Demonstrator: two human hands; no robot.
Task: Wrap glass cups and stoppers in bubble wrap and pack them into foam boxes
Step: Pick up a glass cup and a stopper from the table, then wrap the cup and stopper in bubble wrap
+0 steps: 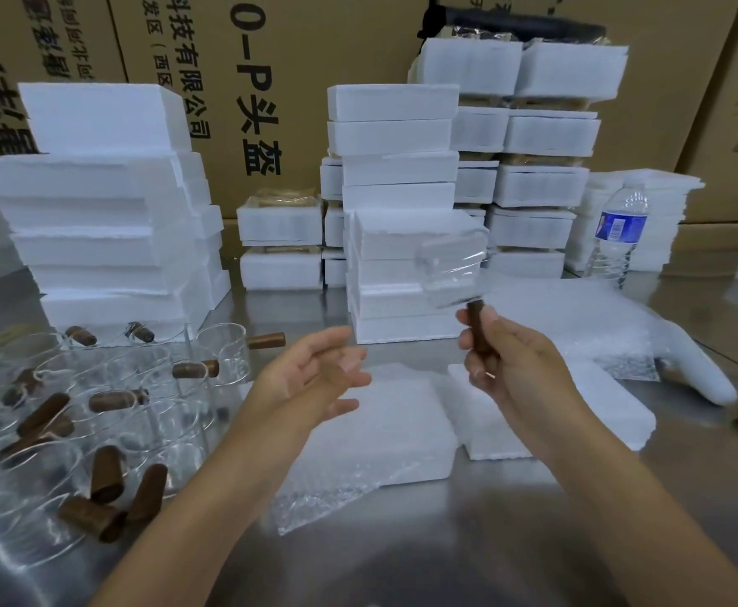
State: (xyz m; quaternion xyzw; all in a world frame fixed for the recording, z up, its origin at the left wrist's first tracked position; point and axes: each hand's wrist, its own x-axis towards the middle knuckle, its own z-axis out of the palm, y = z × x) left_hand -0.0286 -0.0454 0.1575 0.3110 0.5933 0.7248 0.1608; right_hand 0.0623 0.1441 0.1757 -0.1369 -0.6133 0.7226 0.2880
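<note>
Stacked brown cartons [314, 81] printed with black characters fill the whole back of the frame, and in front of them a brushed steel table [467, 541] runs from edge to edge. White foam boxes [108, 221] stand in tall piles at upper left, centre and upper right, with a water bottle [616, 238] beside the right-hand pile. A crowd of unwrapped glass cups [108, 400] with wooden handles covers the lower left. At centre a sheet of bubble wrap [358, 453] lies spread on the table, partly over an open foam box [577, 414]. Just above it the right hand [507, 365] is closed around the wooden handle of a single glass cup [454, 265], which is raised in the air, bowl upward and blurred. The left hand [314, 378] is empty, fingers spread and palm turned toward the cup. Held only by its handle, the cup could probably slip or swing into the centre foam pile, and a drop onto bare steel might well break it.
</note>
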